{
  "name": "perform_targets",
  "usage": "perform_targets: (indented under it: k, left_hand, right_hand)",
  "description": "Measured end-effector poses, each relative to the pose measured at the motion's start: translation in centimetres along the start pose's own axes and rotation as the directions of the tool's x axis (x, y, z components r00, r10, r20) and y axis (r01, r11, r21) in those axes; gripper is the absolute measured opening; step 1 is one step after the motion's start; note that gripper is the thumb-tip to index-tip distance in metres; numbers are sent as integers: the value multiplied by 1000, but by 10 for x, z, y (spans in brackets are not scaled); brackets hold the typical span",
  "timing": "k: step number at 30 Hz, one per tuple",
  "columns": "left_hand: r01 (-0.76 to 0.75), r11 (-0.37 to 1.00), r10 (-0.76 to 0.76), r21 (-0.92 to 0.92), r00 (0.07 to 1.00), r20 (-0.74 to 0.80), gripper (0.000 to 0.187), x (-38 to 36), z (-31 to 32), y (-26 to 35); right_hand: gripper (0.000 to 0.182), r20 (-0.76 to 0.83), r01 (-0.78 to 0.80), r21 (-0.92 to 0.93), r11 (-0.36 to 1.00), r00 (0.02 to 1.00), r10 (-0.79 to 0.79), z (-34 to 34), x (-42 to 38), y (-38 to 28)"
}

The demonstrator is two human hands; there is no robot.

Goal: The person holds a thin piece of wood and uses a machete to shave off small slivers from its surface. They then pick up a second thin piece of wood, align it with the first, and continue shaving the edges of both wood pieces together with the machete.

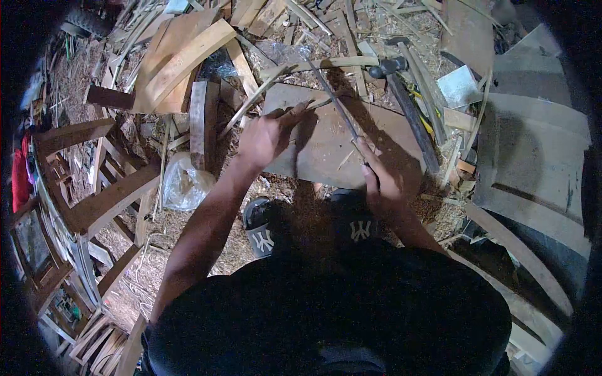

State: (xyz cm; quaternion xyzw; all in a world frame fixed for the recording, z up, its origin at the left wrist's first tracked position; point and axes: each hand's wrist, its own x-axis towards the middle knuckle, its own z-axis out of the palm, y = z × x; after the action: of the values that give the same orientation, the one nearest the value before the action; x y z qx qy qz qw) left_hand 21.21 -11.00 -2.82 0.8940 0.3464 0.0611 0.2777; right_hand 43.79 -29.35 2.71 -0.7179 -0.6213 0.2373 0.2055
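Pinching a slim, brownish wooden stick (320,103) in my left hand (263,139), I have my right hand (382,172) clamped on a long, thin, dark metal tool (342,113), both above the flat, brown wooden board (313,160) on my feed.

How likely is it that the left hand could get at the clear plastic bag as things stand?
Probably not without letting go first: the left hand appears to grip a slim piece. Otherwise, the clear plastic bag lies nearby, seemingly uncovered.

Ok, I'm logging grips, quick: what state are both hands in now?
Left hand: closed on a thin wooden piece.
Right hand: closed on a long, slim dark tool.
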Motion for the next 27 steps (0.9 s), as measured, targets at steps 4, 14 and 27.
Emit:
perform_targets:
  k: [4, 14, 27]
  left_hand:
    - [18, 1000, -18, 14, 1000, 6, 59, -2, 1, 1]
    - [49, 999, -49, -1, 999, 15, 57, -2, -1, 3]
    - [104, 991, -110, 88, 992, 68, 60, -6, 21, -17]
  right_hand:
    - [45, 166, -303, 373, 877, 952, 258, -9, 2, -5]
    - [49, 25, -138, 261, 955, 990, 136, 4, -12, 13]
    - [45, -312, 179, 373, 910, 948, -58, -16, -5, -7]
